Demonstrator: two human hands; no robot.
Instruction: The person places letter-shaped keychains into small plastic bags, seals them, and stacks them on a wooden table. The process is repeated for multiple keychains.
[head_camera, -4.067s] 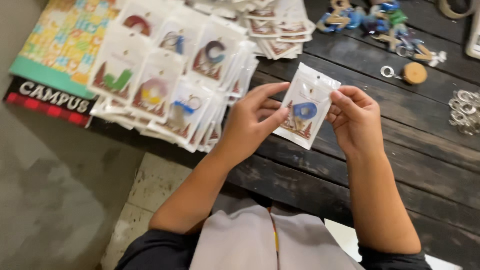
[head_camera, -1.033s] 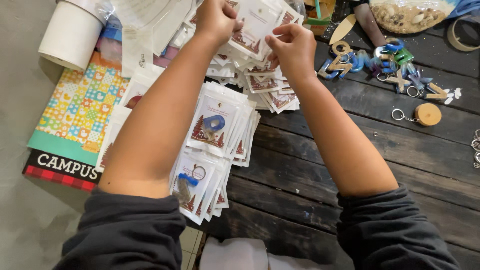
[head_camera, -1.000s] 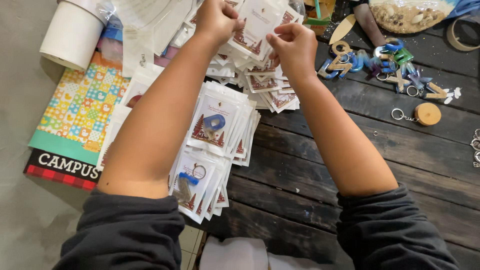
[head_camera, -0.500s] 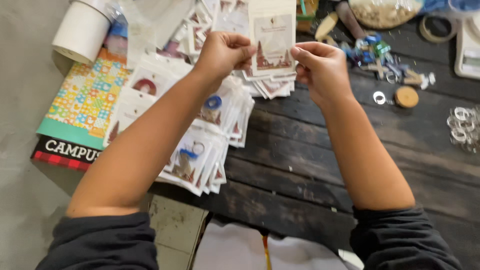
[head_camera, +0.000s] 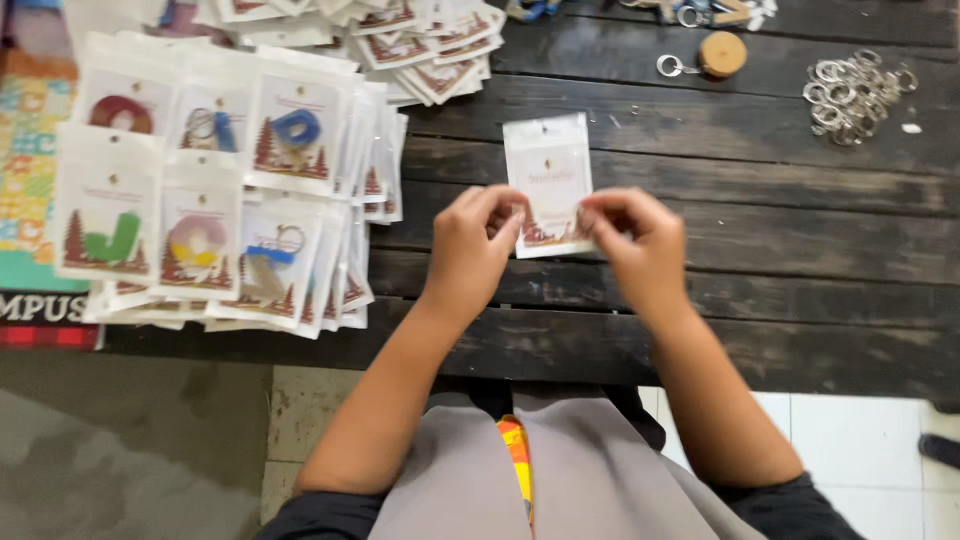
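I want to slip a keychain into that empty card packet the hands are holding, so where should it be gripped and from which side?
Grip the packet at its bottom corners, coming from the near edge, as the left hand and right hand do now. It lies flat on the table, bottom edge towards the person, so both lower corners are probably easiest to pinch.

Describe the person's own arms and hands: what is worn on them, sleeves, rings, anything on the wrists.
Both forearms are bare from wrist to above the elbow. Dark, nearly black sleeves are pushed up past the elbows, bunched at the bottom edge of the view. The left hand and the right hand wear no gloves. No ring, watch or bracelet shows on the visible sides.
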